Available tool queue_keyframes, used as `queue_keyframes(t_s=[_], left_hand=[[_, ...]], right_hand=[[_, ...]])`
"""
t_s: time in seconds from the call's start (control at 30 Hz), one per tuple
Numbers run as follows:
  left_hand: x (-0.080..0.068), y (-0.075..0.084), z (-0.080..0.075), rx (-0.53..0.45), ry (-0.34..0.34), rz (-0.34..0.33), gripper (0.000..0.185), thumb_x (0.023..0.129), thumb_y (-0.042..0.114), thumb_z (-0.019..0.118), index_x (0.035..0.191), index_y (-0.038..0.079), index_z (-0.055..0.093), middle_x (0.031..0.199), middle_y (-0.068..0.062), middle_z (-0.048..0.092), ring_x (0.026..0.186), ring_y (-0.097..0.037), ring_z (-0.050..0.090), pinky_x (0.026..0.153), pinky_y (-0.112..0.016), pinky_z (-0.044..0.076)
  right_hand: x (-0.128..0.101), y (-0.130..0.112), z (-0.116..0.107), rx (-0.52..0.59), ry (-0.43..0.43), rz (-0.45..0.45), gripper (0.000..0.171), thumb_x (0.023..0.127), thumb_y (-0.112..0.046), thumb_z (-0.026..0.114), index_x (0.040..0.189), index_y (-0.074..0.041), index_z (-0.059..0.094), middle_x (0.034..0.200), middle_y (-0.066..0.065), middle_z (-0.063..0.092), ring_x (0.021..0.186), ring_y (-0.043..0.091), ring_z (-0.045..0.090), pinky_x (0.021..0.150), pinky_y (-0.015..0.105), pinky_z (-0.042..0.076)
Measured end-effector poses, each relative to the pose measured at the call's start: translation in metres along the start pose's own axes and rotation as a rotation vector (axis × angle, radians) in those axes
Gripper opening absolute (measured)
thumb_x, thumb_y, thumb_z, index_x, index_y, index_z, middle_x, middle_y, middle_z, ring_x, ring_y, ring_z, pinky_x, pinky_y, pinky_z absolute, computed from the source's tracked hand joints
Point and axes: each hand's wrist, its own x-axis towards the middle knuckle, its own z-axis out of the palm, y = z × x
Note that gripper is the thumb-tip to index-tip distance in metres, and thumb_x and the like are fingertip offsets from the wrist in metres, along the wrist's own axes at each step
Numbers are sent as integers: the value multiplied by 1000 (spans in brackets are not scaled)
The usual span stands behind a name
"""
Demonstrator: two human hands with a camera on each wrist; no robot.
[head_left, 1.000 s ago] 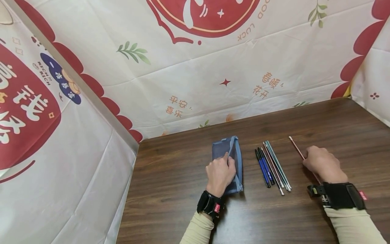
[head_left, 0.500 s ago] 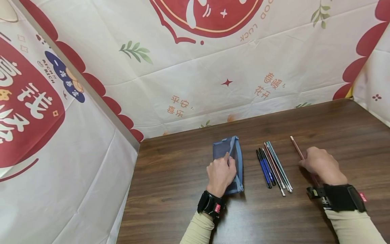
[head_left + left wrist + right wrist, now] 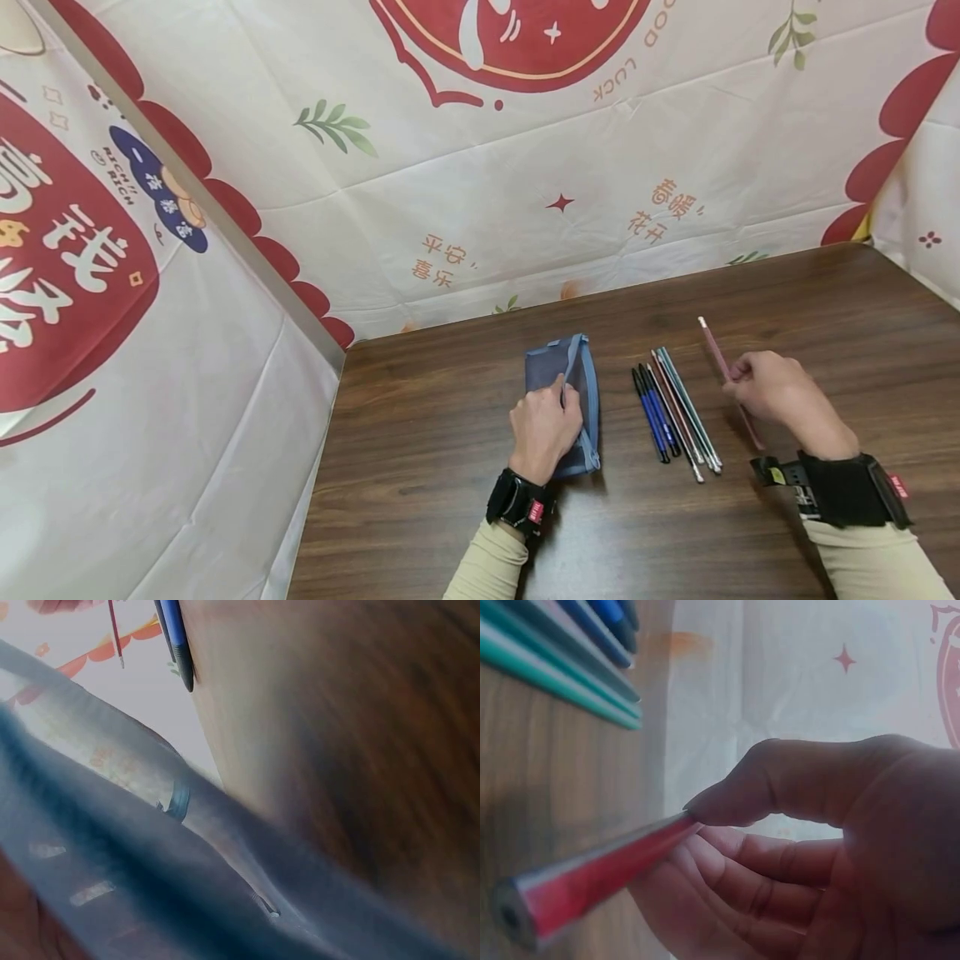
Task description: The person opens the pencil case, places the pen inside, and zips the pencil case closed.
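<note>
My left hand [image 3: 542, 429] holds a blue-grey mesh pencil case [image 3: 542, 364] at its zipped edge, index finger lying along the opening. In the left wrist view the case's mouth gapes, its blue zip edge [image 3: 97, 825] crossing the view. To the right, my right hand [image 3: 772, 387] pinches a red pencil [image 3: 715, 354] between thumb and fingers, white eraser end pointing away. The right wrist view shows the flat, unsharpened end of this pencil [image 3: 600, 874] close to the camera. Between the hands lie blue pens [image 3: 654, 417], a red pencil and teal pencils [image 3: 686, 408] side by side.
All of this is on a dark wood-grain table [image 3: 420, 442]. A white printed cloth [image 3: 480, 183] hangs behind the table's far edge, and another printed cloth panel [image 3: 217, 400] stands along the left side.
My right hand has raised the red pencil and shifted slightly left and away, more of its length now showing. The left hand and pencil case stay in place.
</note>
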Motion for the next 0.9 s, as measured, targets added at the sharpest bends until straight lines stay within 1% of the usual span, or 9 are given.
queue_keyframes(t_s=[0.23, 0.4, 0.6, 0.7, 0.9], left_hand=[[1, -1, -2, 8, -12, -17, 39, 100, 31, 43, 123, 18, 71, 91, -6, 76, 64, -25, 68, 50, -34, 47], [1, -1, -3, 0, -23, -32, 39, 100, 31, 44, 124, 18, 71, 91, -7, 76, 61, -24, 67, 49, -32, 44], [1, -1, -3, 0, -19, -45, 38, 100, 30, 45, 124, 18, 71, 95, -8, 76, 68, -27, 70, 54, -37, 49], [1, -1, -4, -1, -17, -44, 38, 100, 30, 45, 124, 17, 71, 93, -8, 76, 66, -27, 69, 53, -37, 49], [1, 0, -4, -7, -19, -47, 38, 100, 32, 45, 125, 18, 70, 89, -8, 76, 63, -26, 68, 51, -35, 47]], right_hand=[[-1, -15, 1, 13, 33, -32, 27, 91, -12, 63, 100, 13, 59, 81, 17, 64, 70, 24, 60, 59, 37, 48], [0, -21, 2, 29, 33, -45, 26, 91, -11, 64, 98, 13, 59, 82, 18, 63, 71, 25, 61, 60, 38, 48], [2, -26, 4, 38, 31, -81, 25, 90, -12, 64, 99, 12, 60, 83, 17, 64, 72, 24, 61, 61, 37, 48], [3, -30, 5, 38, 40, -108, 25, 90, -12, 64, 98, 11, 61, 83, 15, 64, 72, 22, 61, 60, 35, 47], [4, -38, 8, 70, 23, -139, 26, 90, -13, 64, 102, 11, 62, 84, 13, 65, 70, 18, 61, 61, 34, 47]])
